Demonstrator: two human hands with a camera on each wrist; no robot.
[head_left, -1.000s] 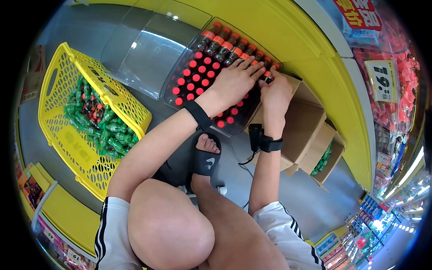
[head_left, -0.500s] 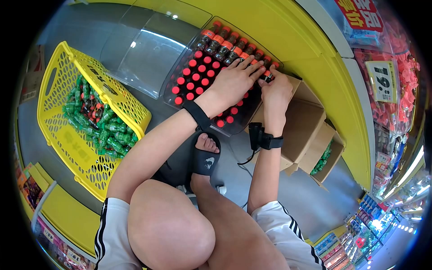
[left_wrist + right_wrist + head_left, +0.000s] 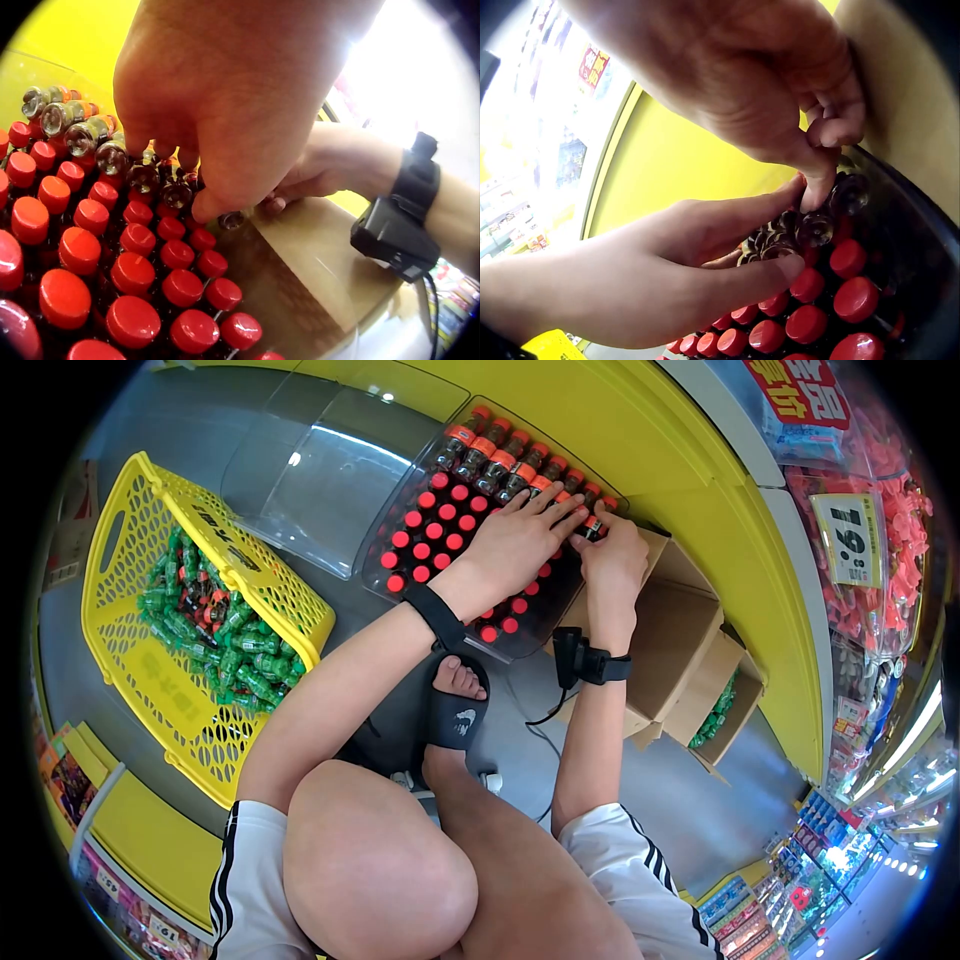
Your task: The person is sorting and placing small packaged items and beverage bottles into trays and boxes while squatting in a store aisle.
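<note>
A clear bin (image 3: 372,565) holds upright small dark bottles with red caps (image 3: 435,530). Orange-labelled bottles (image 3: 480,450) lie on their sides in a row along its far side. The left hand (image 3: 515,550) rests on the lying row with fingers spread; its thumb touches the bottle bases in the right wrist view. At the row's right end, the right hand (image 3: 612,565) pinches the last lying bottle (image 3: 594,527) between thumb and finger. In the left wrist view, the left hand (image 3: 217,105) partly covers the row, with the right hand (image 3: 300,176) beyond it.
A yellow basket (image 3: 300,605) with green and dark bottles stands left. Open cardboard boxes (image 3: 680,625) are right of the bin, one with green bottles (image 3: 712,712). A clear lid (image 3: 345,490) extends left of the bin. Yellow shelving (image 3: 745,530) curves behind; a cable (image 3: 545,730) hangs between the arms.
</note>
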